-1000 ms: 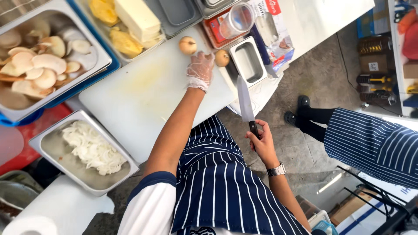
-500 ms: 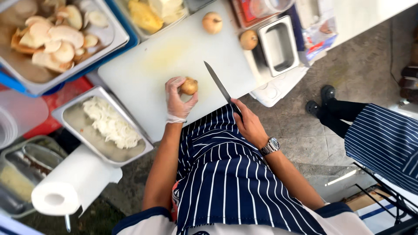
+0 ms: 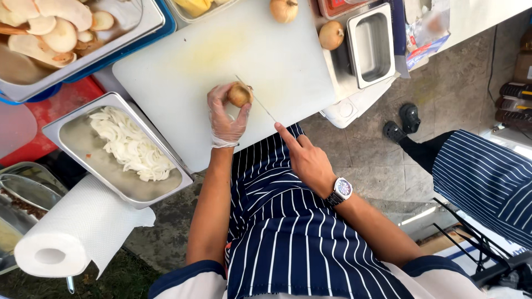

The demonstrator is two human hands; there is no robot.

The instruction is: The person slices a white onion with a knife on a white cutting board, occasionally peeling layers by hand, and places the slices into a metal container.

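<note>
My left hand (image 3: 226,117), in a clear glove, grips a small brown onion (image 3: 239,94) on the white cutting board (image 3: 183,61). My right hand (image 3: 306,159), bare with a wristwatch, holds a knife (image 3: 256,100). Its thin blade runs up to the onion's right side and touches it. Two more unpeeled onions lie at the board's far edge, one (image 3: 284,9) at the top and one (image 3: 331,35) on its right.
A steel pan of sliced onion (image 3: 132,145) sits left of the board. A paper towel roll (image 3: 64,235) lies lower left. A tray of pale slices (image 3: 47,27) is upper left. An empty steel container (image 3: 370,44) stands right. Another person in a striped apron (image 3: 482,177) stands at right.
My left hand has set the onion on the board nearer the middle. The knife has swung in from the right, and its blade now meets the onion.
</note>
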